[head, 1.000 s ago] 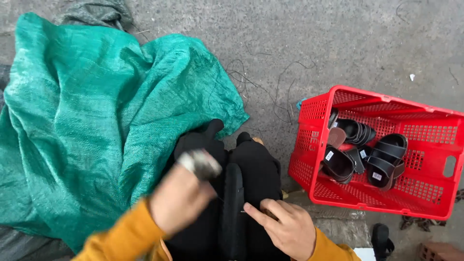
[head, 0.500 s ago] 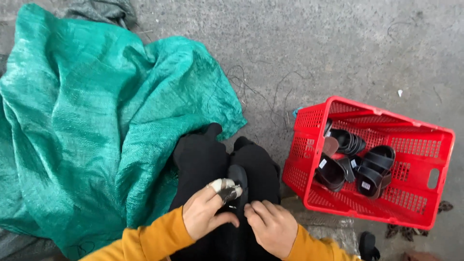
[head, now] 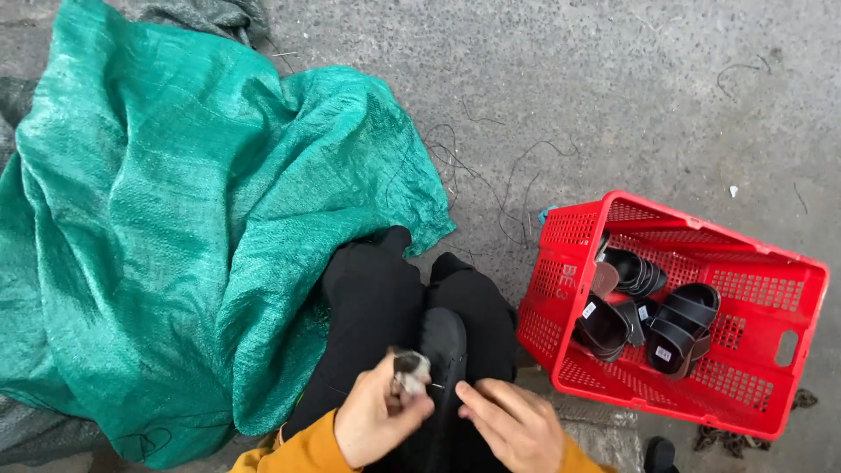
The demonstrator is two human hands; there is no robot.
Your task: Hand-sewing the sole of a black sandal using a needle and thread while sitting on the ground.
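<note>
Left hand [head: 378, 422], grip clamped on a small tool [head: 410, 375], meets the flat, loose right hand [head: 511, 427] at a black sandal [head: 442, 350].

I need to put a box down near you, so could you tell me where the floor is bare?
Bare concrete floor runs beyond the green woven sack and the red crate. A narrow strip lies between sack and crate, with loose threads. Around the knees and both hands it is crowded.
</note>
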